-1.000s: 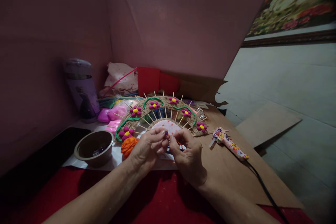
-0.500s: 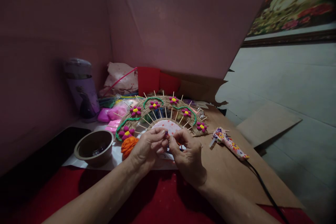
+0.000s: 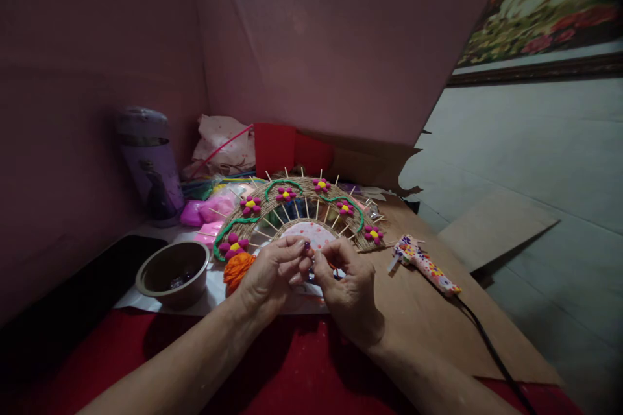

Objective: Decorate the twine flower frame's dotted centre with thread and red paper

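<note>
Between thumb and forefinger, my left hand [image 3: 272, 272] pinches a small dark purple bead [image 3: 307, 245]. My right hand [image 3: 348, 285] is close beside it, fingertips pinched together; what they hold is too small to make out, though a bit of orange yarn [image 3: 335, 268] shows behind them. Just beyond both hands stands a fan-shaped twine weaving [image 3: 304, 188] on thin sticks, decorated with magenta-and-yellow flowers and green cord. Its dotted cloth centre [image 3: 307, 231] is partly covered by my fingers. A ball of orange yarn [image 3: 238, 270] lies left of my left wrist.
A brown bowl [image 3: 146, 275] with shiny beads sits at left, near a purple tumbler [image 3: 156, 175] and pink packets [image 3: 214, 207]. To the right, a flower-patterned glue gun [image 3: 428, 266] with a black cord lies on cardboard [image 3: 467, 331]. Pink boards rise behind.
Both hands stay nearly still, with the bead held in the same pinch. The whole view shifts very slightly.
</note>
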`<act>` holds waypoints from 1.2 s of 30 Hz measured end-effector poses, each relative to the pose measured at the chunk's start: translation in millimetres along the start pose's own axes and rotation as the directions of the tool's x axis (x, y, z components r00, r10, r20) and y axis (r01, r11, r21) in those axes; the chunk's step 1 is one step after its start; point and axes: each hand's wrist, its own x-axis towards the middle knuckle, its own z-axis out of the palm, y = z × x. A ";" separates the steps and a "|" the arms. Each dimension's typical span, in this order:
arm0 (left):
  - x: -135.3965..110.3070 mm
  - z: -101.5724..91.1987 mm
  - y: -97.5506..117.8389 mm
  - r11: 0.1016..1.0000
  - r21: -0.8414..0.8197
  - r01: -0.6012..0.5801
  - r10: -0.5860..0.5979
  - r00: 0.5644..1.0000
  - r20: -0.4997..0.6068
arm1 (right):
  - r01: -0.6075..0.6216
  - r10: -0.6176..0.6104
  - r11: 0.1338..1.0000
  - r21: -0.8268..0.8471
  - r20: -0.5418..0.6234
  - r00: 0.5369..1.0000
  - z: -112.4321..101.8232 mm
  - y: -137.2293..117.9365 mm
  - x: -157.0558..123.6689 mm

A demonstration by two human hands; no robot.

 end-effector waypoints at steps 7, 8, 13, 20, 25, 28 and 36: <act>-0.6 4.9 1.6 0.999 0.007 -0.046 0.046 0.998 -0.038 | 0.000 0.001 1.000 0.006 -0.055 0.998 -1.2 4.7 -1.4; -0.9 5.4 1.7 0.999 0.001 -0.039 0.039 0.998 -0.054 | 0.001 -0.001 1.000 0.008 -0.050 0.999 -1.2 5.1 -1.5; -1.7 6.0 1.4 0.998 -0.001 -0.056 0.056 0.997 -0.044 | 0.004 -0.003 1.000 0.012 -0.027 1.000 -1.0 4.9 -2.0; 0.5 5.6 0.0 0.997 0.037 -0.065 0.064 0.998 0.017 | 0.030 -0.031 0.999 -0.017 -0.046 0.998 -1.3 4.6 -1.7; 1.9 4.2 0.4 0.998 0.022 -0.056 0.055 0.998 0.037 | 0.041 -0.042 0.999 -0.024 -0.043 0.998 -2.0 2.5 -0.9; 2.1 3.2 0.3 0.999 0.001 -0.046 0.046 0.998 0.033 | 0.064 -0.065 0.997 -0.032 -0.046 0.997 -2.6 -0.8 0.2; 1.3 1.9 0.3 0.999 -0.020 -0.027 0.027 1.000 -0.010 | 0.087 -0.089 0.996 -0.035 -0.045 0.995 -3.3 -1.4 -0.2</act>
